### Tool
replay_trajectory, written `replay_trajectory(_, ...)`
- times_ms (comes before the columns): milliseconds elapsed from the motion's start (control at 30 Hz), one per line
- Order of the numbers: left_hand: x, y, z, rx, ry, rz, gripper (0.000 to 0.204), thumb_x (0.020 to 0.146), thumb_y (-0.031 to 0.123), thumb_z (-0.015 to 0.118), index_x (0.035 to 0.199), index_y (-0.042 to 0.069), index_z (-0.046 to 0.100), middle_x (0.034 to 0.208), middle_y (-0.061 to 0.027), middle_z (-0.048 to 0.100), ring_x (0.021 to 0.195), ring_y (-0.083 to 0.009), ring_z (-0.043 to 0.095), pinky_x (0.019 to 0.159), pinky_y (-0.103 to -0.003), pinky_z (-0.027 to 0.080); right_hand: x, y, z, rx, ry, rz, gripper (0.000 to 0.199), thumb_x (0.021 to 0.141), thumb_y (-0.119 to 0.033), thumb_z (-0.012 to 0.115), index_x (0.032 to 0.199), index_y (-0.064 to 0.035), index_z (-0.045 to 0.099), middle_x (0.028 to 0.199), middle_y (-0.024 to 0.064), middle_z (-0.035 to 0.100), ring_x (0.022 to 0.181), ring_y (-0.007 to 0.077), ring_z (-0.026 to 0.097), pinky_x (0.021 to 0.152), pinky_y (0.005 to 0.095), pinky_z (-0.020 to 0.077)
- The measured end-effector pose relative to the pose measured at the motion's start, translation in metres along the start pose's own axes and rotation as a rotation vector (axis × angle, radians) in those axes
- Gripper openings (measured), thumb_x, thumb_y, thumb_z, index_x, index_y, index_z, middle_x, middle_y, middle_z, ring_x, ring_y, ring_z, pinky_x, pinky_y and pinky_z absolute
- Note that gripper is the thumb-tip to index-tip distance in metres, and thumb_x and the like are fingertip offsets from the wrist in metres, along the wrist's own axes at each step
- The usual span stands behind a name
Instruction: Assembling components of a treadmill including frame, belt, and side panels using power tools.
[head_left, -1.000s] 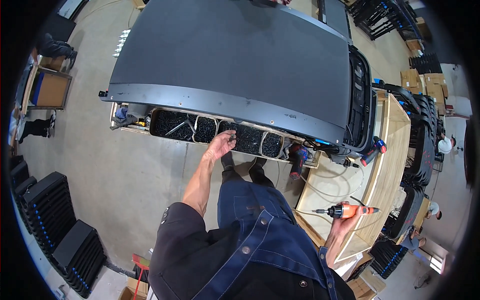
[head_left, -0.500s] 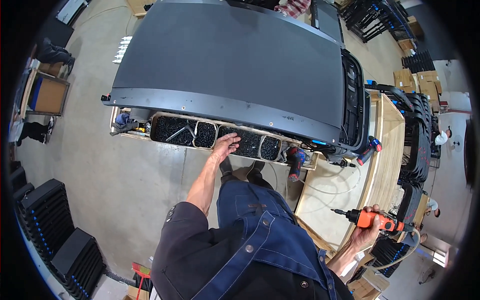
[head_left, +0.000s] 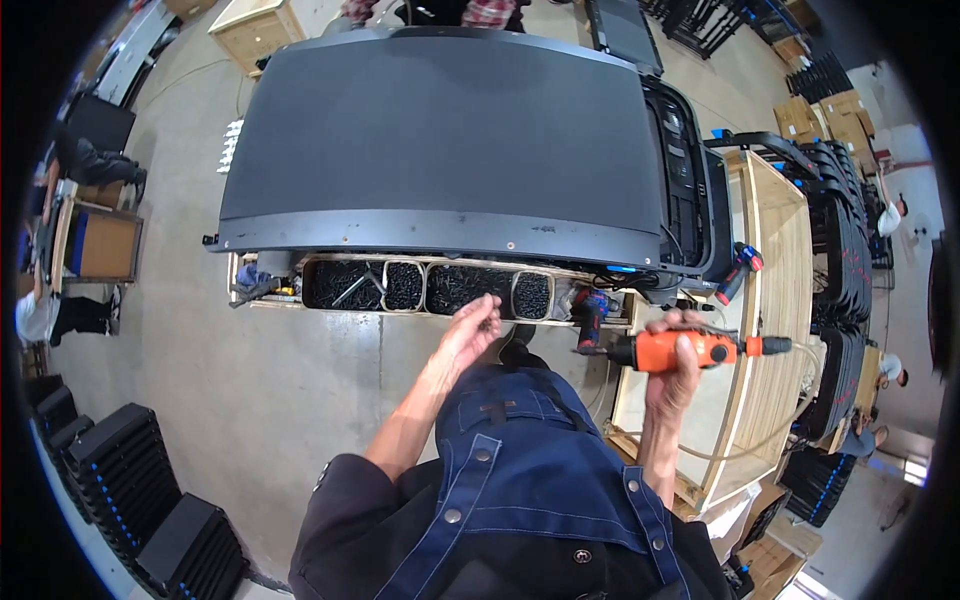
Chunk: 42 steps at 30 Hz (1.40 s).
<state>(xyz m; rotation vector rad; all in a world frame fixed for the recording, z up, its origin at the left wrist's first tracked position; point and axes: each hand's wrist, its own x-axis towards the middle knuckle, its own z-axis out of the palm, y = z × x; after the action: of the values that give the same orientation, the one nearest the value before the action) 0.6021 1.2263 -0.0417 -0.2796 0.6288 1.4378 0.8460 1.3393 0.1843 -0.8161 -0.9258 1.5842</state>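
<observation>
My right hand [head_left: 680, 372] is wrapped round an orange and black air screwdriver [head_left: 668, 351], its bit pointing left toward the bins. My left hand [head_left: 472, 332], fingers curled together, is over the front edge of the bins; anything in its pinch is too small to make out. Beyond it runs a row of bins: a long bin of black screws [head_left: 470, 288], a smaller bin of dark fasteners [head_left: 533, 297] to its right, another small bin [head_left: 403, 286] and a wide bin holding a metal hex key [head_left: 352, 287]. Behind them lies a large dark treadmill deck [head_left: 440, 135].
A red and blue cordless driver [head_left: 592, 318] hangs at the bins' right end; another driver [head_left: 741, 274] sits farther right. An open wooden crate [head_left: 765, 340] stands beside me on the right, crossed by a pale hose [head_left: 745, 452]. A person's plaid sleeve [head_left: 490, 13] shows beyond the deck.
My left hand has come out of the long screw bin, moving right and toward me, fingers drawn together. My right hand has swung the air screwdriver up and left, nearer the bins.
</observation>
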Motion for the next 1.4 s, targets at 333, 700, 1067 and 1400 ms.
replay_trajectory(333,-0.024,-0.044,0.12,-0.266,-0.283,-0.206,0.019,0.101,0.018,0.062,0.115,0.005,0.062,0.092,-0.0031,0.06,0.084,-0.0154,0.059,0.074,-0.026,0.056,0.04,-0.003,0.014,0.195,0.0,-0.036,0.045,0.085,-0.017,0.075,0.123,-0.0124,0.053,0.112,0.009,0.061,0.096,0.0199,0.064,0.105,0.0443,0.0435)
replay_trajectory(700,0.02,-0.089,0.191,-0.313,-0.072,-0.204,0.023,0.101,0.029,0.061,0.104,0.006,0.063,0.088,-0.0019,0.06,0.083,-0.0148,0.061,0.075,-0.028,0.057,0.086,-0.027,-0.037,0.114,0.07,-0.133,0.044,0.082,-0.011,0.071,0.122,-0.0088,0.052,0.109,0.0118,0.062,0.096,0.0247,0.065,0.101,0.0509,0.0475)
replay_trajectory(1067,0.069,-0.111,0.241,0.059,-0.073,-0.033,0.027,0.102,0.033,0.061,0.101,0.006,0.062,0.084,0.0002,0.059,0.08,-0.0136,0.063,0.069,-0.026,0.055,0.113,-0.058,-0.055,-0.075,0.081,-0.32,0.047,0.081,-0.006,0.072,0.123,-0.0072,0.051,0.114,0.016,0.063,0.095,0.0258,0.066,0.093,0.0465,0.0531)
replay_trajectory(1400,0.131,-0.135,0.236,-0.358,-0.086,-0.321,0.028,0.1,0.035,0.063,0.107,0.008,0.058,0.079,0.0037,0.052,0.066,-0.0076,0.05,0.054,-0.02,0.044,0.141,-0.048,-0.049,-0.44,-0.158,-0.346,0.051,0.082,-0.008,0.076,0.124,-0.0034,0.048,0.116,0.019,0.063,0.099,0.0272,0.067,0.091,0.0445,0.0559)
